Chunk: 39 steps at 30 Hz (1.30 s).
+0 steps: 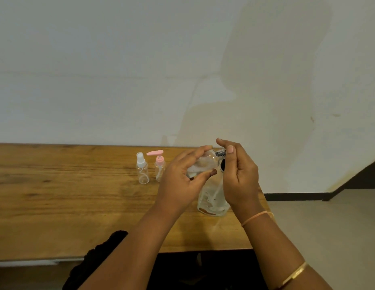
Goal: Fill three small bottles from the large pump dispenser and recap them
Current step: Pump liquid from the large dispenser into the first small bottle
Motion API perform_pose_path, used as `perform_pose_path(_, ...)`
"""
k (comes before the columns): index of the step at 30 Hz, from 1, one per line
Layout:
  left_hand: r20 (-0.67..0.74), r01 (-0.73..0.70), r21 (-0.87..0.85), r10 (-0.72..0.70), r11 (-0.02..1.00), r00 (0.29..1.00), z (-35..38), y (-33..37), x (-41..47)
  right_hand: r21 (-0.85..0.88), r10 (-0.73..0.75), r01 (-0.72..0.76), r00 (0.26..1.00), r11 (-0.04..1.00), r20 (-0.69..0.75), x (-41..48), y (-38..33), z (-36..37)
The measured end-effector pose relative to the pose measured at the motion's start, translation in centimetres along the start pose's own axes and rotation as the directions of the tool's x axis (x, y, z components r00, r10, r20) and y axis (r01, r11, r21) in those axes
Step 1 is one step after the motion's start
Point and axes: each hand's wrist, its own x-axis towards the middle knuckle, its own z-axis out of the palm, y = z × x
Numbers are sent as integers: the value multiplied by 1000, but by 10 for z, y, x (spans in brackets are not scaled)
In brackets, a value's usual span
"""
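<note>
1. Large pump dispenser (213, 197), on the tabletop (67, 195): dark patch below the pump (half hidden by the right hand (237, 176)); no lettering legible.
2. Same dispenser, base: brown mark, too blurred to read.
3. Spray bottle (142, 171) and pink-pump bottle (160, 169): no legible print.
4. Clear bottle (203, 164) in the left hand (182, 181): no legible print.

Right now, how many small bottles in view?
3. White-capped spray bottle standing on the table; pink-pump bottle just right of it; clear bottle gripped in the left hand at the dispenser. Others may be hidden.
</note>
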Motion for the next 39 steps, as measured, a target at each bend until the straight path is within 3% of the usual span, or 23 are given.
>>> perform_pose_path(7,-19,-63,7,63,998,998,-1,9,2,82,29,-30,999,996,16,2,-13,-6)
perform_pose_path(16,-4,-5,34,5,999,1000,-2,3,-1,-39,-15,15,1000,999,7,-1,-2,-1)
perform_pose_path(21,-25,-58,29,58,998,998,-1,8,0,49,24,-24,1000,999,-7,3,-14,-4)
perform_pose_path(24,-30,-90,46,91,995,995,-1,8,3,22,7,-7,1000,1000,-15,6,-17,-5)
perform_pose_path(33,28,-18,27,17,999,999,-1,1,1,-107,48,-48,999,993,5,-4,-9,-1)
perform_pose_path(39,-19,-114,41,115,993,993,-4,9,3,-56,-22,19,998,998,-59,3,-22,-3)
